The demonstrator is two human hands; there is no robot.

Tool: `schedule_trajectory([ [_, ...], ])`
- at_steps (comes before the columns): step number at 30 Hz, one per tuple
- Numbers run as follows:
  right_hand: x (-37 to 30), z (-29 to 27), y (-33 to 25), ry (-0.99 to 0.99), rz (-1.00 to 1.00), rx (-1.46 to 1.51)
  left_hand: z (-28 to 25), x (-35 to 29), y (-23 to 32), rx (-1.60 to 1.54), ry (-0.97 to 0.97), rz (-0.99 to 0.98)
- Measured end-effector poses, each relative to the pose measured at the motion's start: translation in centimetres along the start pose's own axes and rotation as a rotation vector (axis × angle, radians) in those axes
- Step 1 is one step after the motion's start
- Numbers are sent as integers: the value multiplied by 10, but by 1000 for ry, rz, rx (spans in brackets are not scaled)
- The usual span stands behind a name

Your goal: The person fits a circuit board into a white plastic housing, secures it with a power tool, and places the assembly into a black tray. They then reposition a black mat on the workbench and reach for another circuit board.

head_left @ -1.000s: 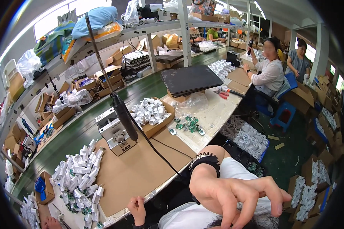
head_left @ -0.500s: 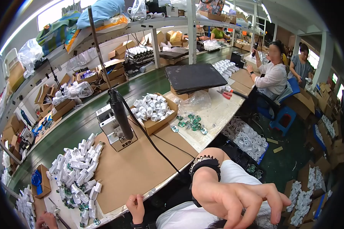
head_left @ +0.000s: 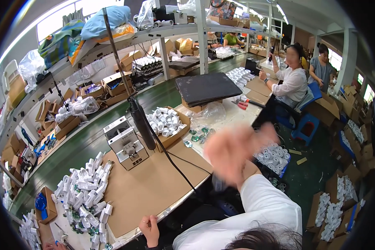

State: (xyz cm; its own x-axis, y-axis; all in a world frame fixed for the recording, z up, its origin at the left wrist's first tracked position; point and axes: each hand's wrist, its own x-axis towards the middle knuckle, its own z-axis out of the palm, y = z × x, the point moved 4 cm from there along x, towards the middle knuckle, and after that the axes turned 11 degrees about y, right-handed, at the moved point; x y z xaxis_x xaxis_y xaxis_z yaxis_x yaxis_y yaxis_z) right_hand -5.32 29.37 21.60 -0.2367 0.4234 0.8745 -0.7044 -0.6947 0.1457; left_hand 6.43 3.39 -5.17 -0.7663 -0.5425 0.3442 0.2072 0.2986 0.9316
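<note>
My right hand (head_left: 237, 152) is raised over the table's right front edge, smeared by motion. Its fingers are too blurred to read, and no held thing shows. At the front edge of the brown cardboard sheet (head_left: 154, 189), my left hand (head_left: 149, 229) is curled closed with nothing visible in it. A black cylindrical tool (head_left: 142, 125) hangs in front of a white-and-grey metal box (head_left: 127, 146). To the left lies a heap of white plastic housings (head_left: 85, 187), some with green circuit boards. Small green circuit boards (head_left: 201, 135) lie loose just beyond my right hand.
A cardboard box of white plastic parts (head_left: 166, 123) stands behind the sheet. Black flat trays (head_left: 208, 89) are stacked farther back, near red-handled pliers (head_left: 242, 105). A black cable (head_left: 171, 160) crosses the table. A co-worker (head_left: 293, 79) sits at the far right, beside a blue stool (head_left: 305, 129).
My right hand has swung up and away from the lower right, toward the table. The hanging tool has shifted slightly to the right against the metal box. My left hand has hardly moved.
</note>
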Motion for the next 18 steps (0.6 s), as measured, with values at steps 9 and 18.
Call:
schedule_trajectory([
  [9, 91, -275, 96, 891, 807, -190, 4, -1, 1, -14, -17, 2],
  [18, 96, -356, 48, 315, 587, 528, 10, -1, 4, -24, -2, 19],
])
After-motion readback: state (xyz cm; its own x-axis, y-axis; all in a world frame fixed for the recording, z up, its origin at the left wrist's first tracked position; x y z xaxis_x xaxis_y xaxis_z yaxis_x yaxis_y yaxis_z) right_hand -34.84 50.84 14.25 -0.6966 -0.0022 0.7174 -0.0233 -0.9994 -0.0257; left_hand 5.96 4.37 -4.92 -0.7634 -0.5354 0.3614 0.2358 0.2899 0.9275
